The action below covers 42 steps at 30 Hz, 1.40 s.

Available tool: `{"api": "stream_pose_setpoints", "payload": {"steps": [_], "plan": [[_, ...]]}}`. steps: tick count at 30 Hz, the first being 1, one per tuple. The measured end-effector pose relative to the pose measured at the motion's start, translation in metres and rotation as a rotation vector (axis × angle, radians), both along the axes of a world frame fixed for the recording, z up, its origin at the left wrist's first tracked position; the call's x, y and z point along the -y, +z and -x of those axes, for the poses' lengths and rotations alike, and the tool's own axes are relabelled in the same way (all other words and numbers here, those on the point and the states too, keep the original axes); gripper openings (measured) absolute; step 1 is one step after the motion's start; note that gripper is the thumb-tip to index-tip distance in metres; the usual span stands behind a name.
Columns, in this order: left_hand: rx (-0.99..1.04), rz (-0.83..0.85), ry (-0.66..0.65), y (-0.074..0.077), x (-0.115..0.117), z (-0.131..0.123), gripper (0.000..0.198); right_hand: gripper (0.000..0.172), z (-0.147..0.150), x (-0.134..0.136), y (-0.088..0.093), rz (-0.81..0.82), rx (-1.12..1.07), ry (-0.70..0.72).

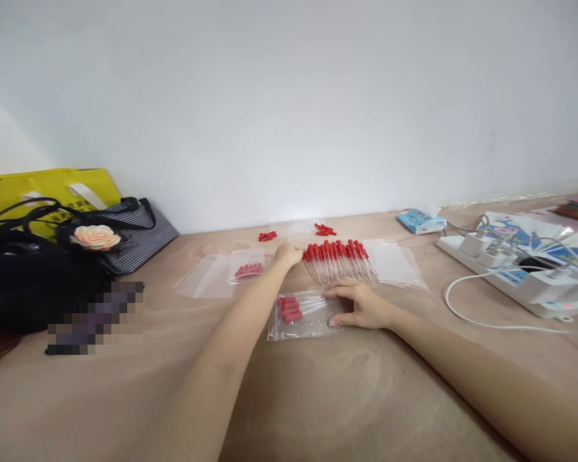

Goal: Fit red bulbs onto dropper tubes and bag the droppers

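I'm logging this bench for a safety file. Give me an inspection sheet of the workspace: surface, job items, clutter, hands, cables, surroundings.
Surface: brown tabletop; spills: nothing seen.
Job items: red-topped droppers in a row; near bag with red-topped tubes inside; left bag with red pieces; flat bags on both sides.
Clutter: black bag, striped bag and yellow bag at left; tissue pack at right.
Hands: left hand beside the droppers, grip unclear; right hand at the near bag, thumb and fingers apart.
Cables: white cable looping beside a power strip.
Surroundings: pale wall behind; other people: nothing seen.
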State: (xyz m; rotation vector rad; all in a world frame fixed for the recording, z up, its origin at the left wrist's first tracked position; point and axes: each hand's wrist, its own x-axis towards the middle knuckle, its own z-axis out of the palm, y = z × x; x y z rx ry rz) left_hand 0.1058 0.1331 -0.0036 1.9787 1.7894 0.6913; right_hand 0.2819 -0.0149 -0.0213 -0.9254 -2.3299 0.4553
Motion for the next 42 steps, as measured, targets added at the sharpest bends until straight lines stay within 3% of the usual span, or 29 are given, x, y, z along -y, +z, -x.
{"api": "stream_pose_setpoints", "payload": {"steps": [8,13,19,22,25,29,35,42], "plan": [[0.278,0.167,0.060,-0.004,-0.011,0.000,0.029,0.054,0.000,-0.002,-0.002,0.009,0.001,-0.002],[0.540,0.106,0.108,0.007,0.005,0.025,0.028,0.056,0.000,-0.002,-0.003,0.022,0.009,-0.004],[0.785,-0.074,0.177,0.023,0.071,0.092,0.013,0.058,-0.001,-0.001,-0.002,0.045,0.016,-0.002],[0.851,-0.092,0.166,0.017,0.113,0.122,0.009,0.058,0.000,0.000,-0.001,0.051,0.011,-0.003],[1.011,-0.134,0.179,0.004,0.144,0.140,0.023,0.057,0.000,0.000,-0.001,0.048,0.011,-0.001],[1.076,-0.148,0.197,-0.006,0.155,0.142,0.036,0.057,0.000,0.001,-0.001,0.043,0.020,-0.013],[1.081,-0.132,0.163,-0.006,0.153,0.131,0.039,0.057,-0.001,0.000,-0.004,0.031,0.020,-0.010],[1.004,0.037,0.038,-0.004,0.161,0.126,0.040,0.055,-0.001,-0.002,-0.006,0.022,-0.001,-0.003]]}}
